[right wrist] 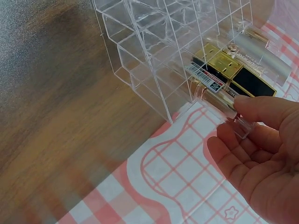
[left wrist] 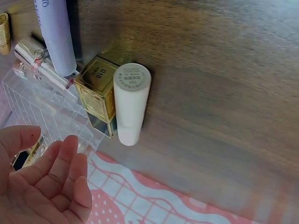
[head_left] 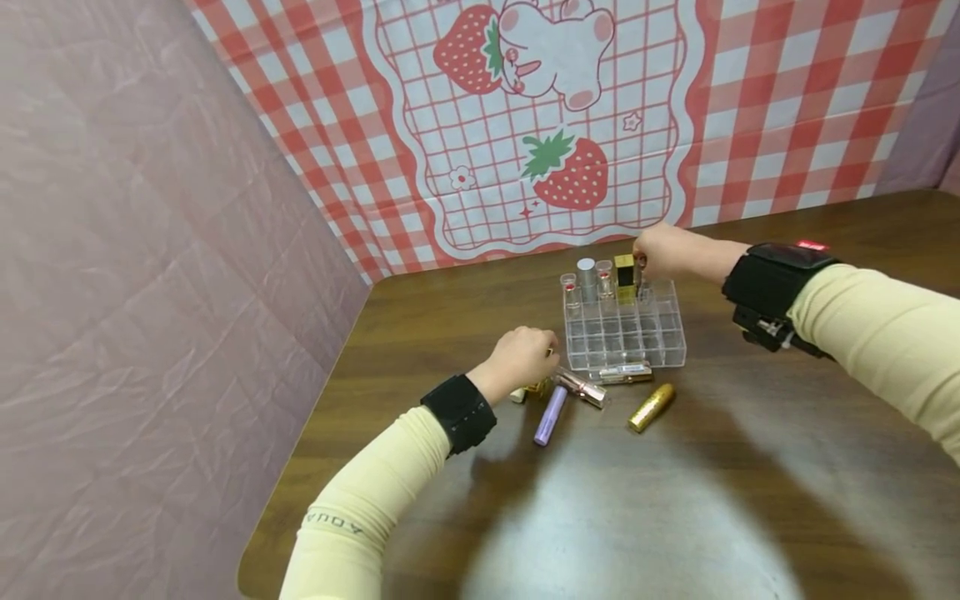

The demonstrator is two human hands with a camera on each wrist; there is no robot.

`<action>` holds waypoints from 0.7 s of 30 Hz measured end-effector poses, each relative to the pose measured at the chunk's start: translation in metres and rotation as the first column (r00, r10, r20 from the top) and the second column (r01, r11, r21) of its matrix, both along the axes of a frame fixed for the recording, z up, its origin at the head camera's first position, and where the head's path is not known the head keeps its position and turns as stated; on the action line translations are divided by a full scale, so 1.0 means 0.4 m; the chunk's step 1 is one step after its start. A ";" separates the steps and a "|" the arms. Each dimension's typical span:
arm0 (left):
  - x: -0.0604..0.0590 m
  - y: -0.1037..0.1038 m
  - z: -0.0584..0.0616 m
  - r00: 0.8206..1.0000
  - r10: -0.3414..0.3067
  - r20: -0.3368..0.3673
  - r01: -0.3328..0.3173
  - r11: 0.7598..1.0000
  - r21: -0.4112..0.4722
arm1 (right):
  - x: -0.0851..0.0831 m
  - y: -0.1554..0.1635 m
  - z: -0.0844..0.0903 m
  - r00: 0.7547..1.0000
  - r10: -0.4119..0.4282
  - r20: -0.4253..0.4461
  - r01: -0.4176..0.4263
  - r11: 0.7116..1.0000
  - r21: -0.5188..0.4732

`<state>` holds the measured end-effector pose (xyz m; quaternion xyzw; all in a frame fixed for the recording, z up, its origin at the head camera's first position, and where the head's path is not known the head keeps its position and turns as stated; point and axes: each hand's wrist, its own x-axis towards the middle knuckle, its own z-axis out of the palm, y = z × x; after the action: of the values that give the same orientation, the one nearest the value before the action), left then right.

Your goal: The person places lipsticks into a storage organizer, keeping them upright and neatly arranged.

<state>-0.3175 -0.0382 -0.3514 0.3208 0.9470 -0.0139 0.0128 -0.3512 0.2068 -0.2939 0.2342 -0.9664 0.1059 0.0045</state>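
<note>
1. Right hand (right wrist: 264,156): its fingers pinch the top of a clear-capped tube (right wrist: 216,102) standing in the clear organizer's (head_left: 626,340) back row.
2. Left hand (head_left: 522,360): its fingers are loosely curled, grasping nothing, just off the organizer's front-left corner.
3. In the organizer's back row, left of the pinched tube: a gold-and-black lipstick (head_left: 625,277) and a silver tube (head_left: 588,285).
4. On the desk (head_left: 420,333) before the organizer: a purple tube (head_left: 551,415), a rose-gold tube (head_left: 585,390), a gold tube (head_left: 651,407) and a white tube (left wrist: 130,109).
</note>
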 end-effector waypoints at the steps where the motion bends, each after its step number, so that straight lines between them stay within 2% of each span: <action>1: -0.004 -0.005 -0.005 1.000 -0.004 -0.011 0.004 1.000 0.010 | 0.001 -0.001 0.001 1.000 -0.006 0.010 0.006 1.000 -0.003; 7: -0.007 -0.034 0.005 1.000 0.031 -0.005 -0.031 0.999 0.016 | 0.014 -0.003 0.021 0.998 -0.036 0.056 0.038 0.999 -0.032; 10: -0.005 -0.048 0.012 0.998 0.060 0.009 -0.060 0.998 0.001 | 0.026 -0.003 0.042 0.997 -0.053 0.049 0.055 0.998 -0.042; 15: -0.006 -0.077 -0.001 0.996 0.091 0.007 -0.091 0.996 -0.011 | 0.042 -0.005 0.075 0.998 -0.058 0.009 0.058 0.998 -0.027; 21: 0.015 -0.097 -0.014 0.991 0.131 0.022 -0.131 0.991 -0.008 | 0.087 -0.003 0.113 0.998 -0.058 0.002 0.058 0.998 0.006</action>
<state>-0.3116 -0.0770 -0.3571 0.2582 0.9657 -0.0127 0.0252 -0.3165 0.2056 -0.2488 0.2060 -0.9731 0.1029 0.0061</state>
